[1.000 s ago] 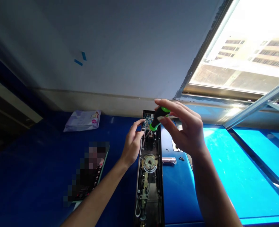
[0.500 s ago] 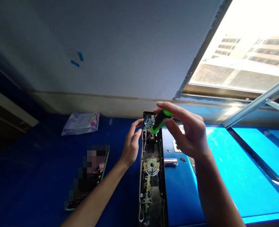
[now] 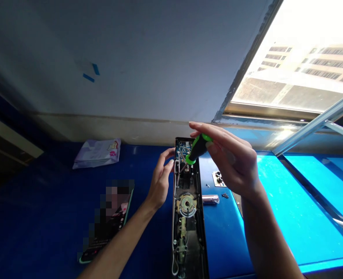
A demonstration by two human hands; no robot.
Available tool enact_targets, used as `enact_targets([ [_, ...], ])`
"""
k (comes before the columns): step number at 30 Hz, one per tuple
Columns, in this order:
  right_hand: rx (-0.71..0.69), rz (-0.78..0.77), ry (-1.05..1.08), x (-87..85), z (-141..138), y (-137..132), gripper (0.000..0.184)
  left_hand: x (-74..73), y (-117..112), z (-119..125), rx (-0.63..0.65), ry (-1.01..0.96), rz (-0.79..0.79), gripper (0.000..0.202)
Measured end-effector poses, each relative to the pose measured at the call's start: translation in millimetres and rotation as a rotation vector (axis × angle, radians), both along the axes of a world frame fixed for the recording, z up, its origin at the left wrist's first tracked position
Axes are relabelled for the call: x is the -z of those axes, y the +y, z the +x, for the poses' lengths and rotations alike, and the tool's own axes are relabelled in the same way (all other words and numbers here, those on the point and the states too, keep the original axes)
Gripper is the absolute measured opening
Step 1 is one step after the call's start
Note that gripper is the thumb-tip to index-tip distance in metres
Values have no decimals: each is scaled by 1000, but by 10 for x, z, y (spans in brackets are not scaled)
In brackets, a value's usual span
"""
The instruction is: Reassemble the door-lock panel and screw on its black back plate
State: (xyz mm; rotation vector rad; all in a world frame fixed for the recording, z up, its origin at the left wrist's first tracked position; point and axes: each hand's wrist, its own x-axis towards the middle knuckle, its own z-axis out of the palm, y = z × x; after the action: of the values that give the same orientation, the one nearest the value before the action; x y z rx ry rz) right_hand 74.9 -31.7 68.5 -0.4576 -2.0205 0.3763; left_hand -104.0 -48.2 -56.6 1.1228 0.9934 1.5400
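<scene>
A long black lock housing [image 3: 192, 232] lies open-faced, with a blue circuit board, wires, a round metal part and brass pieces inside. My right hand [image 3: 232, 159] grips a green-and-black screwdriver [image 3: 199, 149] by its handle, thumb on one side and fingers stretched over the end. The shaft slants down and left into the housing below the circuit board; its tip is hard to make out. Along the housing's upper left edge rests my left hand [image 3: 160, 180], thumb and fingers apart, fingertips at the side wall.
Right of the housing lie a pink-wrapped cylinder [image 3: 210, 199], small dark screws [image 3: 225, 195] and a square metal plate [image 3: 218, 179]. Leftward are a phone [image 3: 113, 224] and a lilac packet [image 3: 97, 153]. A wall stands behind the blue table; metal tubing [image 3: 313, 120] crosses at right.
The right hand has rolled slightly around the screwdriver handle, and more of the metal plate shows beneath it. The left hand stays at the housing's edge. The view has shifted a little.
</scene>
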Motion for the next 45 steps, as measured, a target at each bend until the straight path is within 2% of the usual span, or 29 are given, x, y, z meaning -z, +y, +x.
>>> enact_targets([
  [2,-2,16,25,1,3,4,47,-11,1,0,-1,2,2,37],
  [6,109,163,72,2,3,44,41,-10,-1,-2,12,0,3,37],
  [8,104,131,55,-5,5,45,39,-5,-4,-4,15,0,1,37],
  [12,-46,-70,30,-6,1,17,50,-10,-10,-3,9,11,0,37],
  [14,-45,-50,69,9,-16,13,48,-14,-11,-3,5,15,4,38],
  [17,101,66,126,25,-52,21,41,-6,-8,-6,-4,23,-1,39],
  [19,145,90,116,19,-70,23,37,5,-4,-8,-9,25,-5,39],
  [21,83,27,67,6,-74,20,37,12,-1,-10,-4,21,-1,39],
  [24,-52,-70,48,5,-56,20,48,9,-3,-13,9,17,3,39],
  [26,-28,-32,89,21,-39,29,48,4,-8,-17,6,19,0,38],
  [30,116,53,128,39,-29,32,43,5,-21,-25,-2,24,-6,38],
  [32,65,-3,83,25,-42,15,43,8,-25,-26,3,22,-10,38],
  [34,-33,-64,27,8,-64,-4,51,9,-27,-26,5,26,-9,38],
  [36,-62,-51,32,4,-91,-14,52,11,-27,-27,3,39,0,39],
  [39,74,41,120,22,-124,-5,42,17,-26,-31,-5,49,3,39],
  [41,144,51,138,27,-126,3,37,21,-26,-33,-13,50,-6,39],
  [43,103,-5,81,16,-108,3,38,21,-28,-34,-12,49,-11,39],
  [45,-7,-75,11,-3,-85,-3,47,16,-31,-33,-5,48,-5,38],
])
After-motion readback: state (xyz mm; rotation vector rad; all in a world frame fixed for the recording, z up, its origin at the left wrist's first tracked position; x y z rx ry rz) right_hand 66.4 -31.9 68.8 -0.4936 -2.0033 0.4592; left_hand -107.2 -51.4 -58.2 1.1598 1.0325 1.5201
